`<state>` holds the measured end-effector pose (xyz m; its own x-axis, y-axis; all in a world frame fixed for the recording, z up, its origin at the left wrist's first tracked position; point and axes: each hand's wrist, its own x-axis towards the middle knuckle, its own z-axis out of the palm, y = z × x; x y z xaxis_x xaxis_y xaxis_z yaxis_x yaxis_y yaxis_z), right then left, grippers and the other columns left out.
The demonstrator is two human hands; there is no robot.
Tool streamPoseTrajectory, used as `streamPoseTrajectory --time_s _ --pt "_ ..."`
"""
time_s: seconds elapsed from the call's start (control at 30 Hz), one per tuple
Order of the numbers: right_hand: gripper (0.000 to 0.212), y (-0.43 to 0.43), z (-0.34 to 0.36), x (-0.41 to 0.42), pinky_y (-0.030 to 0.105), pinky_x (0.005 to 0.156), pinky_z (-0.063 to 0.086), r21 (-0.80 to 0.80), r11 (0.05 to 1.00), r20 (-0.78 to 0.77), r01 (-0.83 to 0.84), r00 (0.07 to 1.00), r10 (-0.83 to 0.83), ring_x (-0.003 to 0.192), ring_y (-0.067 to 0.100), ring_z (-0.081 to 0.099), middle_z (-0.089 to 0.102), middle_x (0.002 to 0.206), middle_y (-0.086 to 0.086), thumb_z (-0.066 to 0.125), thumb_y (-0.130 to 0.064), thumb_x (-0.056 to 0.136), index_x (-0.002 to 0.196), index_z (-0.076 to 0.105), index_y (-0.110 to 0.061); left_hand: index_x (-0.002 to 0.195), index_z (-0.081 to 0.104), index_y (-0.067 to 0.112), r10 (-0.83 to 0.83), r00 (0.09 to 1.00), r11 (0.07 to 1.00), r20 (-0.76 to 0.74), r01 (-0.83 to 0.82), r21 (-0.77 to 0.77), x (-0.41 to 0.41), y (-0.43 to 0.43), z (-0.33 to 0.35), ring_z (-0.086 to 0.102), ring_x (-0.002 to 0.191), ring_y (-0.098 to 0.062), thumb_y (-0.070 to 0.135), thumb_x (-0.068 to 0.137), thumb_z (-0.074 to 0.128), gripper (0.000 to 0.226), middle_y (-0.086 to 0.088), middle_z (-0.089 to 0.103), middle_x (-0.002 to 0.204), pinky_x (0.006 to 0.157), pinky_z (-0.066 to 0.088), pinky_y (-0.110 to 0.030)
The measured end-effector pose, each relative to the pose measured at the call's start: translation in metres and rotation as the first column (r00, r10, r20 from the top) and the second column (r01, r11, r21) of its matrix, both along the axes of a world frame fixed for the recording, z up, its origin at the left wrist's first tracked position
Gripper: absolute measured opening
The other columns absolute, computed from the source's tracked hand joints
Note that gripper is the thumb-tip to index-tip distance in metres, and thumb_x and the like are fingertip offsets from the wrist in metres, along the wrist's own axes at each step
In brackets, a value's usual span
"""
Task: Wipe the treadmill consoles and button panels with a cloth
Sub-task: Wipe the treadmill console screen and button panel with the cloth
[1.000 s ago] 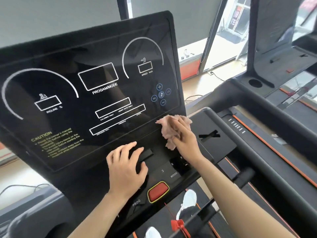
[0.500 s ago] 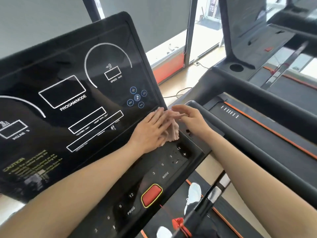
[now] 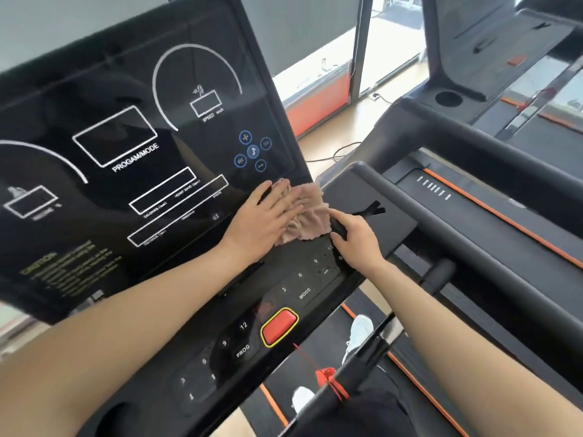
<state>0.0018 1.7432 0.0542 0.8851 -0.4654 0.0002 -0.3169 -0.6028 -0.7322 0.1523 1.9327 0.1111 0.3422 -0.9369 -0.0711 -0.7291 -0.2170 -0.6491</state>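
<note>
The black treadmill console screen [image 3: 126, 137] tilts up in front of me, with the button panel [image 3: 299, 291] and its red stop button [image 3: 279, 326] below it. A crumpled pinkish cloth [image 3: 310, 216] lies at the screen's lower right corner. My left hand [image 3: 268, 219] presses on the cloth's left part with straight fingers. Just right of the cloth, my right hand [image 3: 356, 244] curls its thumb and fingers round a small black lever [image 3: 339, 230] at the panel's right end.
A thick black handrail [image 3: 441, 222] runs off to the right beside the belt with its orange stripe. A second treadmill with a cup holder [image 3: 448, 97] stands further right. A red safety clip [image 3: 328, 376] hangs below the panel, above my white shoes.
My left hand left the panel's middle and came up onto the cloth. My right hand let go of the cloth and dropped to the black lever beside it.
</note>
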Motion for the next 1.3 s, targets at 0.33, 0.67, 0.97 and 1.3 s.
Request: streamPoseTrajectory --time_s 0.33,0.67,0.97,1.3 --pt "0.049 0.019 0.01 -0.008 0.045 0.117 0.035 -0.064 0.996 -0.138 -0.056 0.989 0.046 0.144 0.031 0.039 0.045 0.157 0.008 0.059 -0.016 0.096 0.144 0.055 -0.02 0.164 0.007 0.012 0.007 0.999 0.998 -0.053 -0.01 -0.064 -0.018 0.094 -0.008 0.008 0.16 -0.034 0.038 0.11 0.026 0.063 -0.005 0.003 0.172 0.128 0.003 -0.054" --pt "0.046 0.055 0.011 -0.01 0.057 0.122 0.021 -0.252 0.952 -0.227 -0.176 0.967 0.119 0.149 0.037 0.029 0.042 0.16 0.003 0.059 -0.034 0.097 0.143 0.056 -0.032 0.16 0.029 0.019 0.174 0.962 0.955 -0.209 -0.216 -0.201 -0.061 0.183 -0.008 0.017 0.159 -0.028 0.045 0.109 0.034 0.058 -0.001 0.027 0.169 0.129 0.013 -0.053" --pt "0.042 0.058 0.01 -0.008 0.051 0.123 0.018 -0.245 0.956 -0.227 -0.16 0.968 0.104 0.149 0.037 0.028 0.043 0.16 0.004 0.058 -0.041 0.098 0.138 0.061 -0.029 0.155 0.044 0.022 0.324 0.896 0.859 -0.303 -0.413 -0.303 -0.098 0.259 -0.023 0.028 0.156 -0.031 0.045 0.105 0.037 0.055 -0.001 0.036 0.166 0.127 0.018 -0.053" --pt "0.048 0.059 0.007 -0.013 0.053 0.123 0.018 -0.254 0.948 -0.245 -0.193 0.961 0.13 0.149 0.039 0.024 0.039 0.162 0.006 0.058 -0.044 0.099 0.144 0.055 -0.028 0.154 0.045 0.019 0.464 0.708 0.633 -0.532 -0.685 -0.36 -0.163 0.323 -0.055 0.017 0.159 -0.028 0.055 0.102 0.035 0.064 -0.003 0.03 0.167 0.128 0.019 -0.053"
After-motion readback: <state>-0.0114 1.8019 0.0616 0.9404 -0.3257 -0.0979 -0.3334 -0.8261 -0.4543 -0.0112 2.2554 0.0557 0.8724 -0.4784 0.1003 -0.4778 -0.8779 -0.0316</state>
